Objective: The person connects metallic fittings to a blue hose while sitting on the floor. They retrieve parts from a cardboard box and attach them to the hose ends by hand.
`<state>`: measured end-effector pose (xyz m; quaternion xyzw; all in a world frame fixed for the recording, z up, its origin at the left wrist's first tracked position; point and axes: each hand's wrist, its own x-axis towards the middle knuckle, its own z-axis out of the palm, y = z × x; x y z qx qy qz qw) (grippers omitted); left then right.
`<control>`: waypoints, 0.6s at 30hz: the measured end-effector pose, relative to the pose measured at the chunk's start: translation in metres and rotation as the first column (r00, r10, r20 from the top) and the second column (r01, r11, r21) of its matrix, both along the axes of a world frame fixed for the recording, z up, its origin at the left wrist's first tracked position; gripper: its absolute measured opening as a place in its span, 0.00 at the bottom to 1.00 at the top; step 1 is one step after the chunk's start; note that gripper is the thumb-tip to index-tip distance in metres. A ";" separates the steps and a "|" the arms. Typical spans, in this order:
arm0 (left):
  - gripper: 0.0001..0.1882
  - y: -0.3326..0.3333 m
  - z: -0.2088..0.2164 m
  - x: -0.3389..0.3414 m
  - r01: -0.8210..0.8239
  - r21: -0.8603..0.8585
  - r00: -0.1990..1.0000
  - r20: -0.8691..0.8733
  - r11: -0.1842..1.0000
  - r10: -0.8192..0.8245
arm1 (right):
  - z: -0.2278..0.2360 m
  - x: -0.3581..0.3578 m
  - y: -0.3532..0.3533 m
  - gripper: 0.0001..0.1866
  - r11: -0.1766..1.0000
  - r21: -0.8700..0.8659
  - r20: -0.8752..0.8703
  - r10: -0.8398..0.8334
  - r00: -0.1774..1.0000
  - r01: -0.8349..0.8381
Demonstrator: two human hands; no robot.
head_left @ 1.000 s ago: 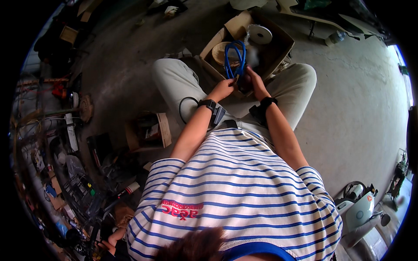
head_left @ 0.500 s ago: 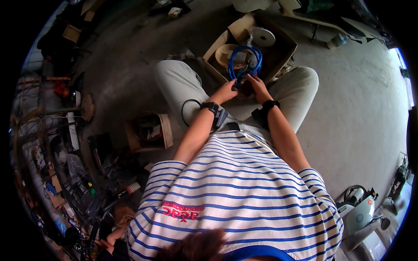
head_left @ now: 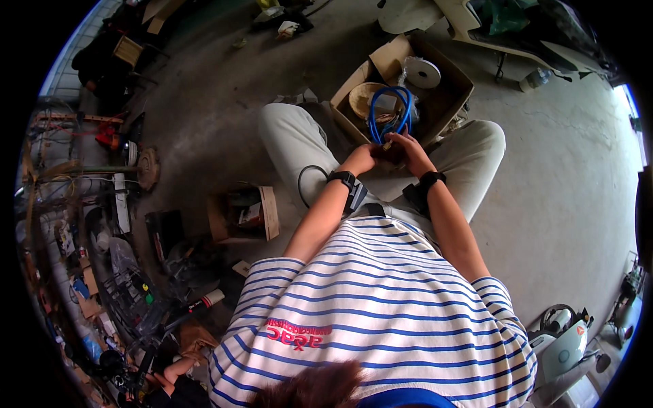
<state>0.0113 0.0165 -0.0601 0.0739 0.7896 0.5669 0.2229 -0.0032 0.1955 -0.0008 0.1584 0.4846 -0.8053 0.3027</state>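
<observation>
A looped blue cable [head_left: 373, 121] stands up from my two hands, in front of the cardboard box [head_left: 391, 58]. My right hand [head_left: 412, 154] is closed on the near end of the loops, its fingers pinched beside a small yellowish piece [head_left: 388, 145]. From the other side my left hand [head_left: 360, 160] closes on the cable's lower end, its fingertips partly hidden. Between the palms it is dark, and I cannot make out what else lies there. Inside the box behind the loops are a white spool [head_left: 423, 73] and a round tan container [head_left: 364, 102].
My bent knees flank the box. A smaller open carton [head_left: 271, 212] with mixed items stands on the floor to the left. Tools and clutter [head_left: 122, 272] line the left side. A scooter [head_left: 563, 343] is at lower right, and pale vehicle panels [head_left: 469, 27] are beyond the box.
The view has shifted slightly, so everything sits lower and further right. My fingers have changed their hold at the cable's near end, and the yellowish piece now shows.
</observation>
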 end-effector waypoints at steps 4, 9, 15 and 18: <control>0.19 0.002 0.015 -0.001 -0.032 -0.286 0.991 0.119 0.958 0.068 | -0.012 0.001 0.007 0.14 0.977 0.143 -0.153 -0.134 0.979 0.156; 0.14 -0.007 -0.005 -0.005 -0.278 -0.081 0.938 0.192 0.957 0.289 | -0.015 -0.003 0.003 0.15 0.963 0.224 -0.130 -0.124 0.984 0.151; 0.18 0.000 0.019 -0.010 -0.463 -0.037 0.863 0.211 0.886 0.460 | -0.029 -0.002 0.013 0.11 0.972 0.007 0.057 -0.236 0.970 0.236; 0.18 0.004 0.031 -0.010 -0.491 0.250 0.854 0.327 0.835 0.404 | -0.022 -0.001 0.010 0.10 0.979 -0.001 -0.004 -0.205 0.979 0.205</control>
